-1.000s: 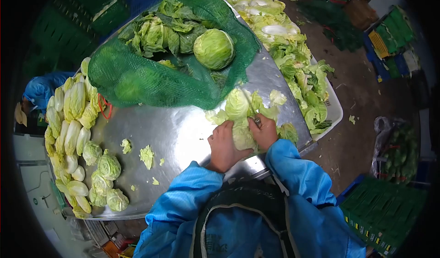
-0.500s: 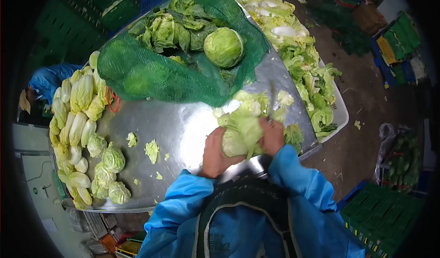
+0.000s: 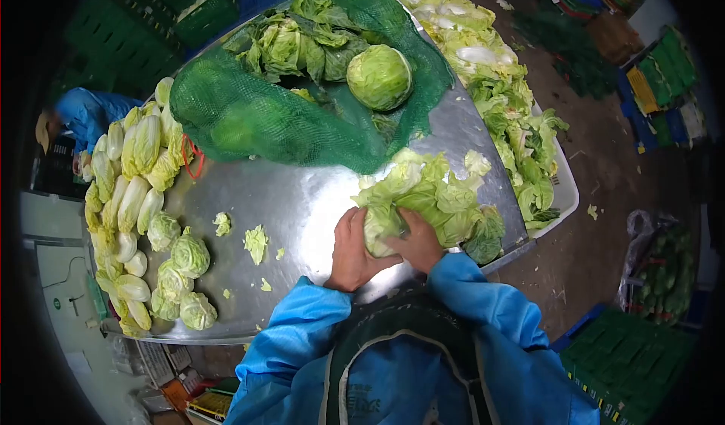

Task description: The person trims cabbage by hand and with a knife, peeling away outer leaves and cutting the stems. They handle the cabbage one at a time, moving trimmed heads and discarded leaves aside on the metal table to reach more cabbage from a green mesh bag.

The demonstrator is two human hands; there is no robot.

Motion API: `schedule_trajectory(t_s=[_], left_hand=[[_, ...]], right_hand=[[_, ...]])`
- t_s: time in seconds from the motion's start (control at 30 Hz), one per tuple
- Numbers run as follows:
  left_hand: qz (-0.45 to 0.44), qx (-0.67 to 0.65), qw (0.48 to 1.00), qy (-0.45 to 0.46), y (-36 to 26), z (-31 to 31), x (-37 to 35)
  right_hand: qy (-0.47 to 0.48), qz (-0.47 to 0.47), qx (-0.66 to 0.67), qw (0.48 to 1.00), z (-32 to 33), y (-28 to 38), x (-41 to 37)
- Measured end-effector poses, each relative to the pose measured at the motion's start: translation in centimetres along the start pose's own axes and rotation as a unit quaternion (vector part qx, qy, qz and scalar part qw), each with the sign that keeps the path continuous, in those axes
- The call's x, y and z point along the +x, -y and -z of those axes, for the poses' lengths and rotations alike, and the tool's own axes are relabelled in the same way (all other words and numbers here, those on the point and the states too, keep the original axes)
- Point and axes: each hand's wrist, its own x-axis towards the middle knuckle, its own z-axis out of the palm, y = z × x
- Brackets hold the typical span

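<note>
While the left hand (image 3: 353, 251) cups the left side of a cabbage head (image 3: 379, 222), right hand (image 3: 415, 241) grasps its right side, just below frame center on a metal table (image 3: 264, 198). Loose cabbage leaves (image 3: 434, 197) beside it, upper right. Green mesh bag (image 3: 279, 134) at upper middle; napa cabbages (image 3: 134, 202) piled along left edge of table.

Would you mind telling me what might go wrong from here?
The cabbage head between the left hand and right hand might slip. Loose cabbage leaves near the edge of the metal table could fall. The round cabbage on the green mesh bag may roll if nudged.
</note>
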Motion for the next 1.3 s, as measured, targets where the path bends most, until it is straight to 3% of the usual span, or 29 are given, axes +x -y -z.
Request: schedule_trajectory(t_s=[0.03, 0.1, 0.2, 0.33, 0.4, 0.43, 0.5, 0.53, 0.63, 0.67, 0.7, 0.77, 0.83, 0.9, 0.93, 1.0, 1.07, 1.1, 1.13, 1.2, 1.23, 1.27, 1.3], left_hand=[[0.003, 0.002, 1.000, -0.002, 0.1, 0.1, -0.1], [0.053, -0.028, 0.998, -0.001, 0.3, 0.3, -0.3], [0.043, -0.050, 0.998, 0.014, 1.2, 0.2, 0.3], [0.020, -0.055, 0.998, 0.013, 2.8, 0.8, 0.4], [0.025, -0.147, 0.987, 0.056, 3.5, 1.5, 0.4], [0.023, -0.145, 0.988, 0.054, 3.6, 1.4, 0.3], [0.122, -0.441, 0.887, 0.064, 3.4, 0.8, -0.7], [0.121, -0.441, 0.887, 0.066, 3.1, 0.6, -0.9], [0.154, -0.656, 0.739, -0.003, 1.9, 0.0, -0.8], [0.151, -0.658, 0.738, -0.008, 1.6, 0.1, -0.6], [0.206, -0.679, 0.705, -0.011, 0.6, 0.7, 0.0], [0.264, -0.701, 0.662, -0.023, 0.0, 0.6, 0.8], [0.276, -0.678, 0.681, -0.028, -0.6, 0.1, 1.5], [0.291, -0.655, 0.697, -0.033, -0.9, -0.9, 1.8], [0.289, -0.628, 0.721, -0.046, -0.7, -1.6, 1.7], [0.288, -0.598, 0.746, -0.061, -0.6, -2.1, 1.5], [0.362, -0.568, 0.738, -0.041, -0.8, -2.1, 1.5], [0.430, -0.493, 0.756, 0.012, -1.3, -1.2, 1.8], [0.429, -0.493, 0.757, 0.016, -0.3, -1.7, 1.7], [0.277, -0.413, 0.867, 0.026, 1.7, -3.3, 1.7], [0.278, -0.414, 0.866, 0.028, 2.2, -3.7, 1.5], [0.180, -0.238, 0.953, -0.045, 2.6, -3.9, 1.7], [0.071, -0.049, 0.990, -0.116, 2.8, -4.0, 2.0]], right_hand=[[-0.020, -0.037, 0.107, 0.993, -0.2, -0.5, 0.3], [-0.014, -0.061, 0.120, 0.991, -0.1, -1.7, 0.8], [-0.058, -0.050, 0.070, 0.995, -0.3, -3.1, 2.1], [-0.083, -0.107, 0.121, 0.983, 1.0, -5.7, 4.5], [-0.054, -0.246, 0.154, 0.955, 2.8, -5.4, 5.3], [-0.047, -0.261, 0.133, 0.955, 3.5, -5.4, 5.7], [-0.080, -0.242, 0.111, 0.961, 4.9, -7.4, 6.6], [-0.113, -0.224, 0.087, 0.964, 5.9, -8.4, 7.0], [-0.102, -0.192, -0.004, 0.976, 10.5, -9.9, 7.9], [-0.176, -0.063, -0.095, 0.978, 11.5, -9.9, 8.1], [-0.245, 0.069, -0.181, 0.950, 12.1, -9.3, 8.4], [-0.086, -0.082, -0.071, 0.990, 11.8, 0.5, 6.0], [0.048, -0.038, 0.059, 0.996, 9.2, 5.0, 3.7], [0.028, 0.049, 0.149, 0.987, 6.0, 5.2, 2.9], [0.027, 0.047, 0.151, 0.987, 5.5, 4.1, 3.1], [0.040, 0.153, -0.036, 0.987, 4.8, 2.4, 3.6], [0.040, 0.157, -0.032, 0.986, 4.8, 1.9, 3.4], [0.053, 0.101, -0.014, 0.993, 4.5, 1.0, 3.2], [0.065, 0.045, 0.002, 0.997, 4.3, 0.2, 3.1], [0.041, 0.023, 0.015, 0.999, 4.2, -1.1, 3.3], [0.020, 0.003, 0.033, 0.999, 4.1, -1.6, 3.1], [0.017, 0.004, 0.031, 0.999, 4.0, -2.0, 3.3], [0.012, -0.012, 0.073, 0.997, 3.8, -2.4, 3.3]])
